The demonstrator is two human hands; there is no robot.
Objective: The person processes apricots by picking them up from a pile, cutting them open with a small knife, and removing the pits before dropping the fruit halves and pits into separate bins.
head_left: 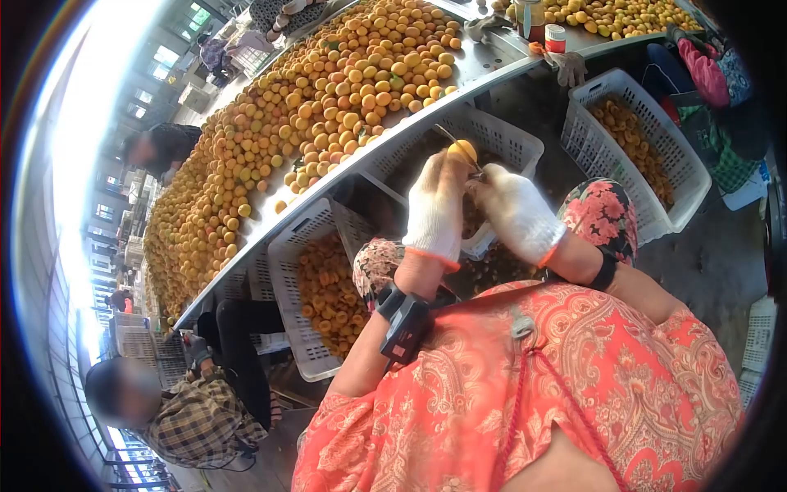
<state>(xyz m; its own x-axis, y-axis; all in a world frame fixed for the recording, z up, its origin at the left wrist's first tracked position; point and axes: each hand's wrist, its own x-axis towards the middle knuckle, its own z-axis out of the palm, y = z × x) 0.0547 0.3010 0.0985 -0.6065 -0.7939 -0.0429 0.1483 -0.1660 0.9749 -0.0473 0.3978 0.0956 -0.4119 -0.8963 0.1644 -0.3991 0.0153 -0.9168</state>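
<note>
The apricot (464, 151) sits at the fingertips of the left hand (437, 205), up in the air on the near side of the tabletop (484, 61) and well apart from its rim. The left grip is closed around the fruit; the right hand (518, 215) is closed just beside it on a thin tool (476, 166), whose shaft runs against the fruit and whose tip juts out past it toward the rim. White gloves hide much of how the fingers bend. Under the hands is the open mouth of a middle crate (510, 135), tucked close below the rim, so a gap lies between the knuckles and the metal edge. That edge slants from lower left to upper right, with the fruit pile (328, 102) beyond it and a strip of metal showing between. A left crate (288, 316) of halved fruit stands near the left knee (377, 262); a right crate (589, 148), also part filled, stands beyond the right knee (607, 213). The knees flank the forearms closely, leaving a narrow space between them; wider floor (697, 258) opens on the far right. A grey glove (567, 69) hangs over the rim.
</note>
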